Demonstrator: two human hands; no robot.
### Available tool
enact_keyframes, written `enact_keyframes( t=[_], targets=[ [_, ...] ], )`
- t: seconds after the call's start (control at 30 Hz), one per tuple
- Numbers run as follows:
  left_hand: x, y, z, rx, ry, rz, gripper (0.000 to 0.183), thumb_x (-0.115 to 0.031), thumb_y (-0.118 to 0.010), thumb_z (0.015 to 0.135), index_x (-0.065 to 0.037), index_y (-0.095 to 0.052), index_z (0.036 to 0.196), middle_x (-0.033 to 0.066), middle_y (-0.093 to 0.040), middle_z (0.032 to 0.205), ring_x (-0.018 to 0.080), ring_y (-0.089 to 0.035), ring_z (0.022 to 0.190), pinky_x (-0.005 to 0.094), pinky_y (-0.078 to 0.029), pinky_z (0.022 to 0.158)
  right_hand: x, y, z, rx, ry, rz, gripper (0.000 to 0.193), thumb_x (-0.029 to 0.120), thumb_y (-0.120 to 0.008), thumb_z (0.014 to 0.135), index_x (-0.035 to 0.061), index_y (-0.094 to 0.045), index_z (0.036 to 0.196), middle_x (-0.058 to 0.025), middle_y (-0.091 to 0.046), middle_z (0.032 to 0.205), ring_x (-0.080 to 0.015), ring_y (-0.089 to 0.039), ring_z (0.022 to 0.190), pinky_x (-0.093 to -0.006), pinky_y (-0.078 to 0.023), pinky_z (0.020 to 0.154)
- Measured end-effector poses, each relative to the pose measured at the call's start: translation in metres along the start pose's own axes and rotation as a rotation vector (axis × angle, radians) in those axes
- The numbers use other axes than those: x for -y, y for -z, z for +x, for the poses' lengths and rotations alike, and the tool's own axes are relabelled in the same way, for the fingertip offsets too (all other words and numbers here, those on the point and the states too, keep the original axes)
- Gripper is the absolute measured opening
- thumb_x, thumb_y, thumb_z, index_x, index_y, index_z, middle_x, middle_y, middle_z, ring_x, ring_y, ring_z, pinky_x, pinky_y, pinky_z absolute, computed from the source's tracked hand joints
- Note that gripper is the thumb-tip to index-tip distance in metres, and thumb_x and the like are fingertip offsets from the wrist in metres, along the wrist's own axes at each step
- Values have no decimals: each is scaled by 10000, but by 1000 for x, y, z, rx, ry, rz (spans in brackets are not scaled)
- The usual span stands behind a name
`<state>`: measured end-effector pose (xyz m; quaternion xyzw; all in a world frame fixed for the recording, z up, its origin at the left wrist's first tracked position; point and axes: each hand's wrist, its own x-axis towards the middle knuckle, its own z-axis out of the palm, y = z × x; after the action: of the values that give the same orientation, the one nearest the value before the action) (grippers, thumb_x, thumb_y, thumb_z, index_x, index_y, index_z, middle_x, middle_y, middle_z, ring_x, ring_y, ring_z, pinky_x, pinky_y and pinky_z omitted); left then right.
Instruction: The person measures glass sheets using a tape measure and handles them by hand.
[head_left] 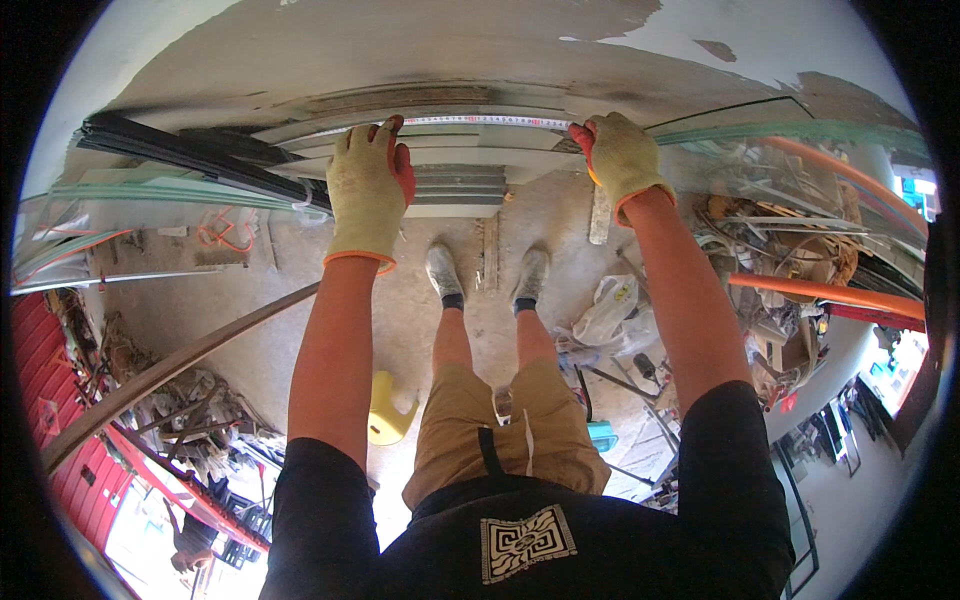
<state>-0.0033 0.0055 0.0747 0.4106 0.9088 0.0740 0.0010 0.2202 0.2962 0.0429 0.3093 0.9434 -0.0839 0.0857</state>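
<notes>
Tape measure (487,120) lies at twelve o'clock, long axis nine-to-three, and I see the right hand (622,155) gripping its three-o'clock end, the left hand (366,192) touching nearer nine, its grip unclear to me

Left hand (370,190): matt cloth glove (360,225), smoother-looking red coating. Right hand (622,158): same materials. Between hands: tape measure (480,120), smooth strip. Left of left hand: dark bars (200,150), metal or plastic unclear. Right of right hand: glossy glass sheets (790,132). Below hands: rough concrete floor (555,215).
</notes>
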Motion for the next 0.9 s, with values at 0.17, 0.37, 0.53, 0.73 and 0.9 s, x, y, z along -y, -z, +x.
enact_keyframes(
  t=[0.17,0.37,0.53,0.73,0.9],
  targets=[
    [2,-1,1,1,-28,26,371,-242,-701,988,-176,-750,1349,70,-725,1218,325,-653,1219,494,-589,974,-5,-4,-3,-122,75,44,427,485,-599,1103,102,-763,1010,-140,-748,1011,-410,-733,957,-506,-593,822],
    [3,0,0,14,-17,0,327,-237,-691,991,-158,-765,1299,70,-728,1243,335,-652,1213,495,-584,987,-4,36,-4,2,226,300,440,507,-631,1075,116,-831,1053,-149,-779,1050,-413,-738,1028,-512,-591,886],
    [-5,3,3,17,-6,-22,310,-225,-686,987,-157,-761,1280,114,-742,1236,370,-663,1197,488,-565,1044,-6,86,-9,-149,318,224,314,393,-715,1042,99,-827,1041,-147,-770,1017,-402,-740,960,-492,-599,820],
    [6,-10,0,-37,-46,4,356,-220,-671,990,-176,-731,1338,73,-711,1290,327,-636,1254,503,-557,1035,-6,156,-59,-348,292,282,169,223,-788,986,65,-809,1040,-155,-756,1015,-395,-736,902,-469,-590,788],
    [-3,-11,6,-40,-13,-48,376,-229,-675,975,-161,-722,1342,93,-675,1314,338,-609,1309,501,-548,1039,-36,153,-146,-117,25,460,150,111,-711,1040,8,-753,1140,-139,-739,1066,-285,-736,953,-387,-573,883]
  ],
)
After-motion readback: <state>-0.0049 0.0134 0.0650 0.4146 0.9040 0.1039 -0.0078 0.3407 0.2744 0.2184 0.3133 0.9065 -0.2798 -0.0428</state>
